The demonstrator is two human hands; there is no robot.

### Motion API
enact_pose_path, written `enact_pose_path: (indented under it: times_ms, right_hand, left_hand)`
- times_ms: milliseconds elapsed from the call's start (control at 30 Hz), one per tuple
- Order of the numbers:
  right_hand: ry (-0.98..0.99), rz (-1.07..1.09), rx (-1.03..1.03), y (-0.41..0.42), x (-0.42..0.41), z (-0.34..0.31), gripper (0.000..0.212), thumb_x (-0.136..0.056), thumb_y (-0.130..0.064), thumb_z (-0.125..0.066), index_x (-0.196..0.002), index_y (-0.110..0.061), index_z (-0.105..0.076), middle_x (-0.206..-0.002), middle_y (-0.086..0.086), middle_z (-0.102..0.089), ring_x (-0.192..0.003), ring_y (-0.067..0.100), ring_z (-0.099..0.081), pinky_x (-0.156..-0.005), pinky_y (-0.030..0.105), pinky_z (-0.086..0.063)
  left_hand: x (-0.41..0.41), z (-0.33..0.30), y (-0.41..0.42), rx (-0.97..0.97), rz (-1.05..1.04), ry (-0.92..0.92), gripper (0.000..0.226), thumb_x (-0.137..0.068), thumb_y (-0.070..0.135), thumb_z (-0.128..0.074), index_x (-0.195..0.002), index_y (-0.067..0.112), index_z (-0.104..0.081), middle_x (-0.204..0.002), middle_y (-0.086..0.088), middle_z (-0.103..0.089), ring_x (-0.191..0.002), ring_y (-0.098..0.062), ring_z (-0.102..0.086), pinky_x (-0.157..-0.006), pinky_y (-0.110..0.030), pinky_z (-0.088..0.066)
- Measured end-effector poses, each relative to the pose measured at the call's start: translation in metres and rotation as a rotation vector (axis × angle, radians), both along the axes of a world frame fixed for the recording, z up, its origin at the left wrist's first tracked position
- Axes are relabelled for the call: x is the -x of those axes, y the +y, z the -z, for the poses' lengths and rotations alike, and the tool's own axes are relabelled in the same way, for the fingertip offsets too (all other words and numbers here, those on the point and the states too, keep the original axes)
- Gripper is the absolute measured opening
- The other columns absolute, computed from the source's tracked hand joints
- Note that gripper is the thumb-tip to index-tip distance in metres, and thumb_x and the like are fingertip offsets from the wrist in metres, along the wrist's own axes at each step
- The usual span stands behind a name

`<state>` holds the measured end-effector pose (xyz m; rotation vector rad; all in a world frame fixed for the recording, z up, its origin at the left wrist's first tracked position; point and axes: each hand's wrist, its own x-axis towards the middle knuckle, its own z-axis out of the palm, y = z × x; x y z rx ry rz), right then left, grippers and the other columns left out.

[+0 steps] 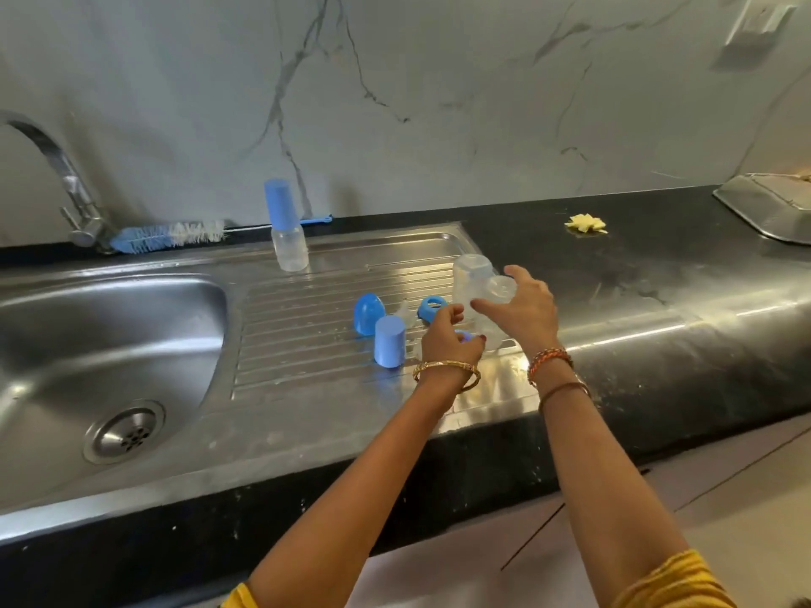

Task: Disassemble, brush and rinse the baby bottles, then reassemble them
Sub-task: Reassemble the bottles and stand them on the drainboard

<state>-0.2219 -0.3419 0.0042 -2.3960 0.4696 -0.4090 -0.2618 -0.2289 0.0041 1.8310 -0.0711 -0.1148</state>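
Both hands work over the ribbed draining board [316, 300] of the steel sink [109, 326]; the right hand [524, 311] curls its fingers round a clear bottle body [500, 291], which it holds just above the board's right end; a second clear bottle body [470, 274] stands upside down right behind it, touching or nearly so. Beside it the left hand [447, 342] has its fingers bent down over a small blue ring [463, 336], mostly hidden under the palm; whether it truly grips the ring I cannot tell. Another blue screw ring [432, 308] lies just beyond the left fingertips; a clear teat [404, 312] sits to its left, then a rounded blue dome cap [368, 313] and a tall blue cylinder cap [389, 342], close together on the ribs. One assembled bottle with a blue cap [287, 230] stands upright at the back of the board; behind it a blue and white bottle brush [169, 234] lies along the wall, its head near the base of the tap [66, 177]. Well to the right, on the black counter [658, 239], rests a yellow scrap [586, 223]; a metal tray [772, 208] sits at the far right edge. Bangles circle both wrists; yellow sleeves show at the bottom.
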Motion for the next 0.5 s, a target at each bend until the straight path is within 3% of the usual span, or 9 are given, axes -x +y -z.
enact_pose_path:
  times_ms: [200, 267, 333, 367, 433, 467, 500]
  right_hand:
    - [-0.147, 0.025, 0.028, 0.002, 0.015, -0.008, 0.057, -0.079, -0.034, -0.07, -0.125, -0.01, -0.046, -0.12, 0.013, -0.057, -0.107, 0.026, -0.057, -0.079, 0.025, -0.042]
    - [-0.34, 0.023, 0.026, 0.012, 0.023, -0.028, 0.059, -0.077, -0.038, -0.072, -0.123, -0.012, -0.048, -0.118, 0.008, -0.059, -0.101, 0.022, -0.058, -0.078, 0.023, -0.044]
    - [-0.456, -0.055, -0.125, 0.027, 0.025, -0.049, 0.057, -0.072, -0.04, -0.076, -0.118, -0.016, -0.051, -0.112, 0.001, -0.06, -0.093, 0.017, -0.06, -0.072, 0.021, -0.049]
    - [-0.455, -0.144, -0.337, 0.043, 0.024, -0.06, 0.054, -0.072, -0.039, -0.076, -0.115, -0.017, -0.052, -0.111, 0.0, -0.06, -0.092, 0.017, -0.062, -0.067, 0.023, -0.053]
    - [-0.358, -0.284, -0.743, 0.078, 0.017, -0.072, 0.051, -0.074, -0.034, -0.075, -0.114, -0.014, -0.051, -0.112, 0.008, -0.062, -0.091, 0.022, -0.065, -0.062, 0.027, -0.055]
    - [-0.306, -0.302, -0.749, 0.098, 0.012, -0.076, 0.05, -0.075, -0.033, -0.075, -0.114, -0.012, -0.051, -0.11, 0.008, -0.062, -0.092, 0.023, -0.065, -0.066, 0.029, -0.055]
    - [-0.251, -0.312, -0.601, 0.118, 0.008, -0.08, 0.05, -0.074, -0.034, -0.075, -0.113, -0.012, -0.052, -0.107, 0.004, -0.061, -0.093, 0.02, -0.062, -0.073, 0.03, -0.053]
  left_hand:
    - [0.006, 0.01, 0.011, -0.011, -0.045, -0.036, 0.041, -0.085, 0.003, -0.061, -0.124, 0.003, -0.049, -0.128, -0.011, -0.054, -0.111, -0.022, -0.056, -0.093, -0.023, -0.045]
    - [0.008, 0.008, 0.026, 0.029, -0.118, -0.098, 0.037, -0.085, 0.001, -0.06, -0.121, 0.001, -0.051, -0.123, -0.011, -0.056, -0.102, -0.014, -0.055, -0.082, -0.009, -0.045]
    - [0.009, 0.004, 0.049, 0.065, -0.22, -0.143, 0.033, -0.086, 0.0, -0.058, -0.118, 0.002, -0.052, -0.115, -0.006, -0.057, -0.097, -0.011, -0.052, -0.073, 0.0, -0.042]
    - [0.01, 0.003, 0.065, 0.086, -0.285, -0.149, 0.032, -0.086, -0.001, -0.057, -0.117, 0.004, -0.053, -0.112, -0.004, -0.056, -0.098, -0.014, -0.054, -0.078, -0.005, -0.044]
    - [0.012, -0.001, 0.099, 0.144, -0.413, -0.139, 0.031, -0.086, -0.004, -0.053, -0.115, 0.006, -0.053, -0.112, -0.002, -0.056, -0.105, -0.025, -0.057, -0.092, -0.032, -0.049]
    - [0.012, -0.003, 0.116, 0.16, -0.472, -0.134, 0.03, -0.086, -0.005, -0.052, -0.114, 0.007, -0.053, -0.111, -0.002, -0.055, -0.106, -0.029, -0.057, -0.093, -0.041, -0.048]
    - [0.012, -0.004, 0.132, 0.173, -0.533, -0.127, 0.029, -0.087, -0.005, -0.052, -0.112, 0.008, -0.053, -0.109, -0.001, -0.054, -0.105, -0.03, -0.057, -0.092, -0.043, -0.048]
